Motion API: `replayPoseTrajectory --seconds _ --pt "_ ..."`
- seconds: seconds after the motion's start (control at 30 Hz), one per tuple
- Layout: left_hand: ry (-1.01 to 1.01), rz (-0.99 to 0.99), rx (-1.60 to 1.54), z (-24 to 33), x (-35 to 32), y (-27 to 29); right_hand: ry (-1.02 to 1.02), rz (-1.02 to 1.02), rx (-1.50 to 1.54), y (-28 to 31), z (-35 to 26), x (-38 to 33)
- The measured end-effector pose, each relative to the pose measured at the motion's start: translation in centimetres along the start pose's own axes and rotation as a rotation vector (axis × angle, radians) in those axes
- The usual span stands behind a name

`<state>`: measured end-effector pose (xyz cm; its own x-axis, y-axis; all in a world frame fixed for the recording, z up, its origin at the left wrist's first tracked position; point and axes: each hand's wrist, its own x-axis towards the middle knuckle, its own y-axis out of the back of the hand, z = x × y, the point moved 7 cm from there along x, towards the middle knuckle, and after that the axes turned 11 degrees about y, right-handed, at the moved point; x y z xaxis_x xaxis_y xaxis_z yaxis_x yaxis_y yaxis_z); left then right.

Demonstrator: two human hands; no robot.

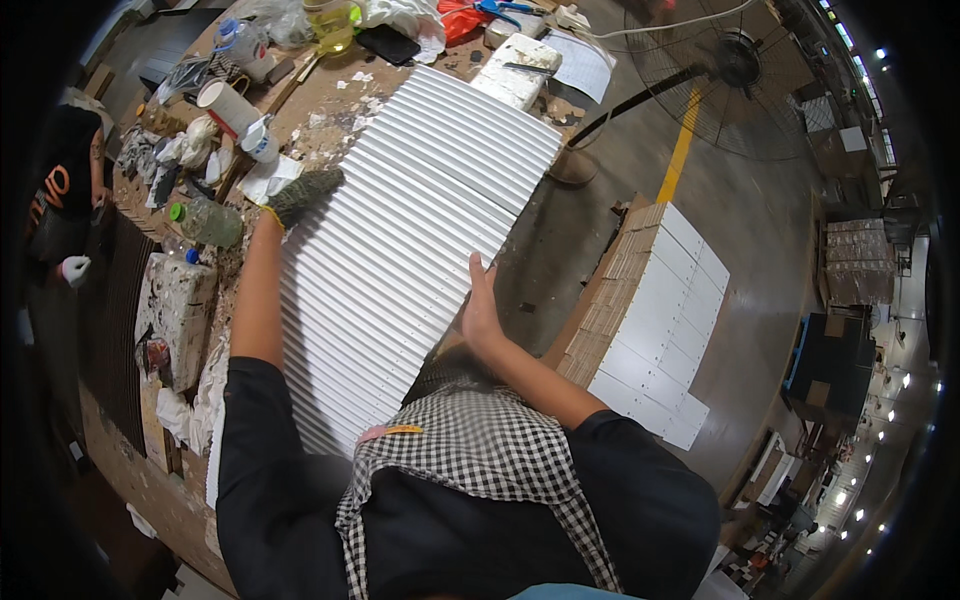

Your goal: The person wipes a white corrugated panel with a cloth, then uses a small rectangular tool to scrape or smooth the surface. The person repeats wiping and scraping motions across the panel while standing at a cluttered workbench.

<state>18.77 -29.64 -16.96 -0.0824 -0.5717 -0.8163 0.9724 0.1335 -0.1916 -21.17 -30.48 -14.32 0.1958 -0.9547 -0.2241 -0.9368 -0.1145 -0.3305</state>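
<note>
White ridged panel lies slantwise on the cluttered workbench, between the person's two hands. Farthest left, a co-worker in a dark top has one white-gloved hand showing. Next come a paint-spattered block and a clear bottle with a green cap. The left hand, in a dark glove, rests on the panel's left side, fingers together and stretched across the ridges; whether they grip, I cannot tell. The bare right hand is at the right edge, thumb pointing up, fingers partly hidden, so their hold cannot be told. Further right are stacked white boards and a large fan.
</note>
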Motion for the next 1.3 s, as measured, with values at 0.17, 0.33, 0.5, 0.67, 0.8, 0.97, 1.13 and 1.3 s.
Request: replayPoseTrajectory --seconds 0.17,0.33,0.5,0.67,0.8,0.97,1.13,1.3 --pt "-0.433 0.317 0.685 7.7 -0.1 -0.5 0.098 0.084 0.014 1.0 -4.5 4.6" --pt "-0.464 0.278 0.635 11.3 3.5 -3.5 0.078 0.011 0.017 -1.4 -5.4 8.0" --pt "-0.592 0.284 1.112 13.3 2.2 -4.3 0.084 -0.08 0.024 -1.5 -6.0 6.7" --pt "-0.442 0.418 0.952 18.7 3.5 -6.9 0.208 0.079 -0.227 3.1 -7.5 13.5" --pt "-0.602 0.321 0.589 20.1 8.3 -5.4 0.15 -0.038 0.078 1.1 -7.1 17.8" --pt "-0.418 0.123 0.346 18.9 11.0 -5.5 0.194 0.035 0.064 0.7 -7.1 17.0" --pt "-0.34 0.175 0.246 18.5 10.5 -6.6 0.149 0.028 0.214 1.7 -7.0 17.1" --pt "-0.458 0.322 0.457 18.5 10.8 -4.5 0.18 -0.049 0.076 1.8 -6.9 17.3"
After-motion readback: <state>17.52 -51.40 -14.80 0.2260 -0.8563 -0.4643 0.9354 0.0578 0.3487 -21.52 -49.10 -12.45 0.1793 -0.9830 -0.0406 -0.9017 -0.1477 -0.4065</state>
